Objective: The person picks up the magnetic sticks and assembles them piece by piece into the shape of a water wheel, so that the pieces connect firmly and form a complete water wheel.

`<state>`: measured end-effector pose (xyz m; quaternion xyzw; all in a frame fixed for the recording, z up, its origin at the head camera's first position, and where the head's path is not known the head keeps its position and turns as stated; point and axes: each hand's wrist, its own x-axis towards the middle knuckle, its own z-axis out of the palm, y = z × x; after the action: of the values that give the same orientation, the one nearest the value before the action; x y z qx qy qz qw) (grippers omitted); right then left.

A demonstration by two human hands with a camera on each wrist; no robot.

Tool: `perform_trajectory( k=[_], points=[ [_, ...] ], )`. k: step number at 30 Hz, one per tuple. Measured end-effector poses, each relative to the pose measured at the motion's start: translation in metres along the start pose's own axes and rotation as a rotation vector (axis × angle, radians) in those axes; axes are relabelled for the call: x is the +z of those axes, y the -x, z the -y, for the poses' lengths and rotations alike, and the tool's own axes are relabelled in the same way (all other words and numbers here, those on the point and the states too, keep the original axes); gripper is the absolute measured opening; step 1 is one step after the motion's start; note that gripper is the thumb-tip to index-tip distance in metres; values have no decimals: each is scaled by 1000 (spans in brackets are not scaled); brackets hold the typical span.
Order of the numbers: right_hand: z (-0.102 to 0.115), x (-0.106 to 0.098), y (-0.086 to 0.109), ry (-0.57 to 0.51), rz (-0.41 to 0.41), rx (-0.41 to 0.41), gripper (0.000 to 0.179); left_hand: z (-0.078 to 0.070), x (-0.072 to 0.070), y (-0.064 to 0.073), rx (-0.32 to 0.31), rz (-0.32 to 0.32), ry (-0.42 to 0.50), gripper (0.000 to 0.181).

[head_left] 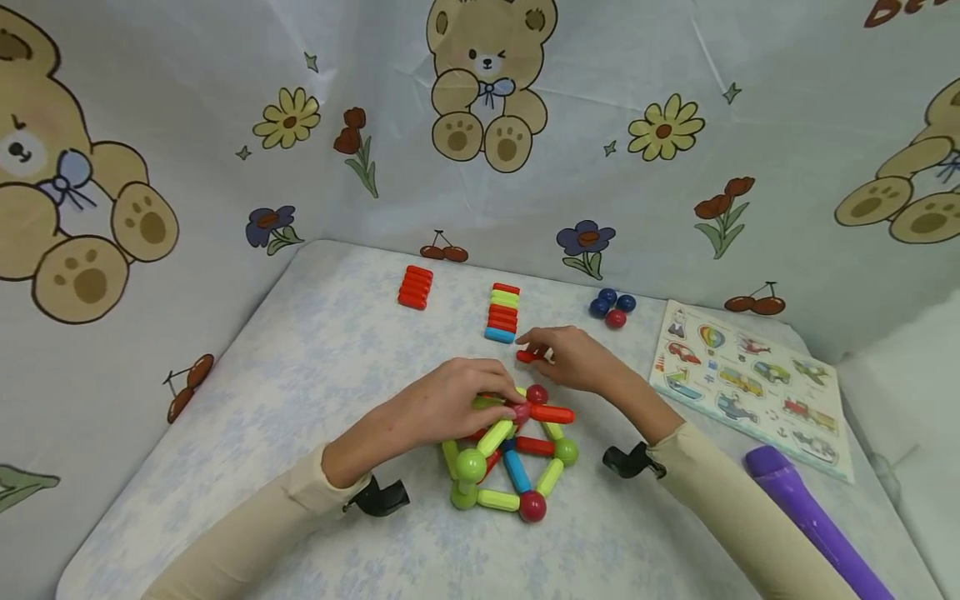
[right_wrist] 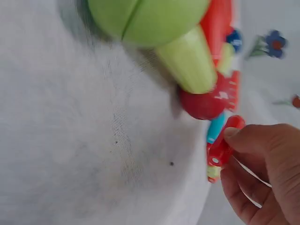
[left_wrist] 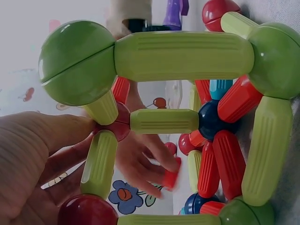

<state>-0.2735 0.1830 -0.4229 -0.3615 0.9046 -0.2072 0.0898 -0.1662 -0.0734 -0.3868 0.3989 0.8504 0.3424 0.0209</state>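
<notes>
A frame of building rods and balls (head_left: pixel 497 500) stands on the table, in lime green, red and blue. My left hand (head_left: pixel 457 396) pinches a red ball (left_wrist: pixel 117 123) at the top of the frame between thumb and fingers. From that ball a red rod sticks out to the right, its far end free. Just behind the frame, my right hand (head_left: pixel 573 358) holds a loose red rod (right_wrist: pixel 226 140) between thumb and fingertips, apart from the frame. In the left wrist view, a green ball (left_wrist: pixel 77 62) and a thick green rod (left_wrist: pixel 183 56) fill the foreground.
Behind the frame lie a row of red rods (head_left: pixel 415 287) and a mixed row of rods (head_left: pixel 502 313). Several loose balls (head_left: pixel 615 319) sit at the back right. A picture board (head_left: pixel 750 383) and a purple stick-like object (head_left: pixel 813 517) lie on the right.
</notes>
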Motion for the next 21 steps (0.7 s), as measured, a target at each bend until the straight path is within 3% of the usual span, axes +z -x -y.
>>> perform_trajectory(
  k=[4, 7, 13, 21],
  points=[
    [3, -10, 38, -137, -131, 36, 45, -1, 1, 0, 1, 0, -26, 22],
    [8, -12, 68, -225, -178, 43, 44, -1, 1, 0, 0, -11, -47, 22],
    [18, -1, 111, -294, -140, 23, 32, 0, 1, 2, 1, -31, -46, 21],
    [22, 15, 132, -357, -138, 12, 30, 0, 3, 0, 12, -29, -26, 21]
  ],
)
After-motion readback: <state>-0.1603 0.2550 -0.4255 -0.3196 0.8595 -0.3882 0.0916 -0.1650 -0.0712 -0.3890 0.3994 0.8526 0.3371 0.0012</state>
